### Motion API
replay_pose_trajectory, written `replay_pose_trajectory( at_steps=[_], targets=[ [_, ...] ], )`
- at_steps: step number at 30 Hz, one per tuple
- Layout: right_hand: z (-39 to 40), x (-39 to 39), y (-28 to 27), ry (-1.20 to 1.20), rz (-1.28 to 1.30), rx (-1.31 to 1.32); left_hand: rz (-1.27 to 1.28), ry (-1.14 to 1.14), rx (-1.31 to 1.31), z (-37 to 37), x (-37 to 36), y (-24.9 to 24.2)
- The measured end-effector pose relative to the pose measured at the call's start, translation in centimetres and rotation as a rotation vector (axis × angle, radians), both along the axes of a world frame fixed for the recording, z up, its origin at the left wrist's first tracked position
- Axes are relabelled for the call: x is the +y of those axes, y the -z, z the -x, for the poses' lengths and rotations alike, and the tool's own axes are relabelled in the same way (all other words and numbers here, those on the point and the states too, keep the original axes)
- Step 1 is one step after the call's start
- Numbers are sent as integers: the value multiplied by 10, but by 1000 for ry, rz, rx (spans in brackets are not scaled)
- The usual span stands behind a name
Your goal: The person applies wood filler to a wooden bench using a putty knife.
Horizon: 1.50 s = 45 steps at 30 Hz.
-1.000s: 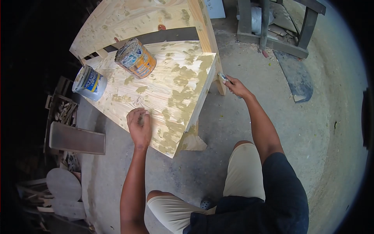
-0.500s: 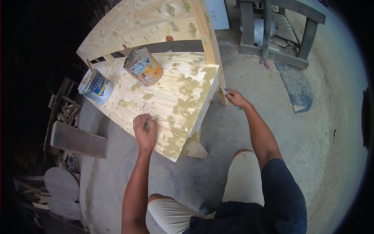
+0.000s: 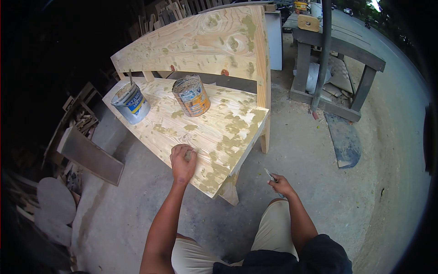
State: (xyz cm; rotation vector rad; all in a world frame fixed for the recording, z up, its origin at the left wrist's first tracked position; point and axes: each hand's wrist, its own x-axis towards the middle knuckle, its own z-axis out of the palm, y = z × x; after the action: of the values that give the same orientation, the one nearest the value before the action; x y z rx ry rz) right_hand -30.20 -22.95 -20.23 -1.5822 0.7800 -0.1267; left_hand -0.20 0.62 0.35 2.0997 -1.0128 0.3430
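Observation:
A pale wooden bench point(image 3: 159, 109) with greenish-brown filler patches fills the upper middle of the view. On its seat stand a white and blue bucket point(image 3: 137, 106) with a stick in it and an orange and blue can point(image 3: 193, 98). My left hand point(image 3: 183, 160) is closed at the seat's front edge round a small greenish lump, partly hidden by the fingers. Off the bench's right end, my right hand point(image 3: 281, 185) grips a small thin tool point(image 3: 269, 175), which looks like a putty knife, above the concrete floor.
A grey wooden frame table point(image 3: 337, 41) stands at the upper right beside a pole point(image 3: 323, 59). A dark stained board point(image 3: 343, 141) lies on the floor below it. Wood scraps and a brown panel point(image 3: 91, 155) are at the left.
My view has tilted up, showing more of the background. My right hand with the tool has moved away from the bench's right edge, down towards my knee. My left hand still holds the lump.

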Motion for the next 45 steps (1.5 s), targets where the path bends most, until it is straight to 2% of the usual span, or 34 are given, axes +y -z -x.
replay_pose_trajectory(
  at_steps=[4,6,7,9,14,18,20,22,25,27,30,32,35,40,42,45],
  targets=[
    [-1,41,-15,40,-93,-130,-7,-21,-6,6,0,-6],
    [-3,61,-21,140,-298,-253,-19,-33,-14,8,2,-9],
    [-2,70,-23,133,-287,-250,-8,-40,-10,8,3,-9],
    [2,90,-27,194,-420,-275,-25,-51,-19,9,3,-9],
    [15,126,3,216,-467,-237,-56,-69,-35,5,4,-5],
    [22,137,4,220,-451,-185,-53,-73,-60,7,3,-3],
    [18,130,-18,382,-372,-187,-62,-72,-53,6,4,-2],
    [8,104,-52,445,-106,-265,-72,-68,-47,5,4,-2],
    [-22,39,-112,434,431,-401,-85,-58,8,5,5,-3],
    [-42,1,-178,394,961,-389,-85,-52,20,5,6,-4],
    [-74,-42,-252,402,1336,-404,-91,-65,47,6,6,-6],
    [-89,-64,-284,374,1440,-265,-74,-73,30,4,6,-3],
    [-107,-88,-308,352,1607,-215,-70,-74,35,5,6,-5],
    [-123,-111,-315,314,1664,-77,-68,-65,58,6,8,-7],
    [-120,-111,-311,228,1747,-10,-79,-64,56,6,8,-7],
    [-116,-102,-312,178,1691,15,-70,-58,51,2,6,-3]
  ],
)
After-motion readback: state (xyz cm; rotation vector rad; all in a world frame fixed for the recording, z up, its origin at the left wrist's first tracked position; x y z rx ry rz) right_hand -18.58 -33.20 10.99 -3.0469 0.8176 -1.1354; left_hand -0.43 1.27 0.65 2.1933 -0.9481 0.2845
